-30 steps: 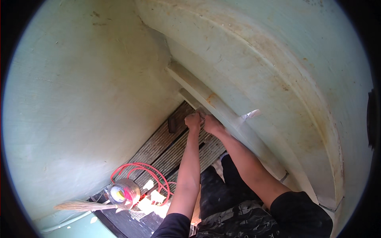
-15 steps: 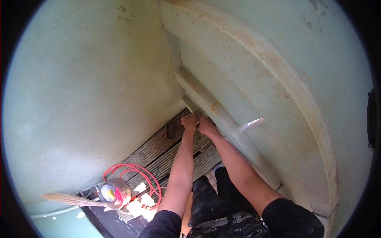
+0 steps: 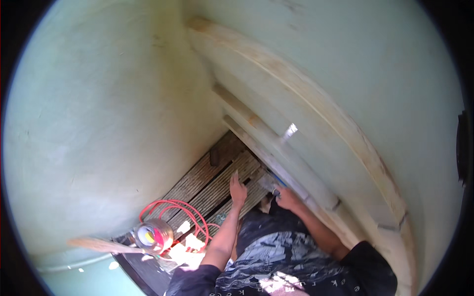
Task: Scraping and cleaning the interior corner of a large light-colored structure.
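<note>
Low in the frame's centre, our left hand point(image 3: 237, 189) lies fingers together on the slatted floor point(image 3: 207, 180); our right hand point(image 3: 286, 197) seems clamped on a small grey tool point(image 3: 269, 182) beside the ledge point(image 3: 276, 153).

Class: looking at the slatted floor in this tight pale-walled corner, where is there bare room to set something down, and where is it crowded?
Bare slats lie between the left hand, the curved wall and a small dark block. It is crowded near the red cable, the tape roll and the scraps, and at the ledge by the right hand.

Red cable point(image 3: 170, 212) coiled beside tape roll point(image 3: 153, 236) on wooden slats point(image 3: 207, 180)
</note>
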{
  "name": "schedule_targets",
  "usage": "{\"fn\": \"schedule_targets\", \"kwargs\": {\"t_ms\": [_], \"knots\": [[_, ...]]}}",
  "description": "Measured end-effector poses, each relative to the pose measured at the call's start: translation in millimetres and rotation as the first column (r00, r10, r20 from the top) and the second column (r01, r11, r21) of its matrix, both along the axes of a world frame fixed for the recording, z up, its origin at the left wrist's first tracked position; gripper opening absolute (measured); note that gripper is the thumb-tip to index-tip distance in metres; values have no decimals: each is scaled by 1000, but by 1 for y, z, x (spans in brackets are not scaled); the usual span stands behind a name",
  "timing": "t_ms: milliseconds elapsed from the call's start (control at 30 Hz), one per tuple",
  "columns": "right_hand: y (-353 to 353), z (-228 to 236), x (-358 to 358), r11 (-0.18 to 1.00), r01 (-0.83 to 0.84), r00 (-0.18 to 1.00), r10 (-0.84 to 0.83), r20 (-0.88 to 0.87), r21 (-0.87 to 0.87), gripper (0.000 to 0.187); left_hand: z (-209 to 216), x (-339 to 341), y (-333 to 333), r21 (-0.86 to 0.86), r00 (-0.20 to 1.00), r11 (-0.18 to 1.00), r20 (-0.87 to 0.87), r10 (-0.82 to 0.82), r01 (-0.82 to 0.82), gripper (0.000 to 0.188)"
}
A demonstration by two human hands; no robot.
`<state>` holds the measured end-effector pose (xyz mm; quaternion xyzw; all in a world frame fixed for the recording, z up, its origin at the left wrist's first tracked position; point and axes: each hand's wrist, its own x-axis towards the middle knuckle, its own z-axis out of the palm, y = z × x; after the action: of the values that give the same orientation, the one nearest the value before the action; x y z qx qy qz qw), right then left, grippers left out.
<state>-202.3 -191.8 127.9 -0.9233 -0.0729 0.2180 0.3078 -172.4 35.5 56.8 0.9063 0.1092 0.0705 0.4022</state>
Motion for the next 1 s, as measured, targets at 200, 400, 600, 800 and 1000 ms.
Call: {"fn": "schedule_targets", "kwargs": {"t_ms": [200,400,600,800,1000], "knots": [[-43,34,-46,989,139,988,-142,-58,-49,50,31,41,-21,240,902,883,57,-427,403,68],[-70,46,-109,927,370,917,-376,-135,-68,48,25,76,-54,478,812,687,-105,-575,548,78],[-97,45,-145,899,435,891,-438,-119,-45,50,11,52,-94,646,798,536,-197,-570,543,71],[-125,36,-127,945,328,930,-319,-183,18,56,7,0,-133,833,816,292,-284,-504,470,57],[-145,72,-110,923,375,817,-286,-501,85,48,3,-39,-158,805,764,322,-234,-601,499,54]]}}
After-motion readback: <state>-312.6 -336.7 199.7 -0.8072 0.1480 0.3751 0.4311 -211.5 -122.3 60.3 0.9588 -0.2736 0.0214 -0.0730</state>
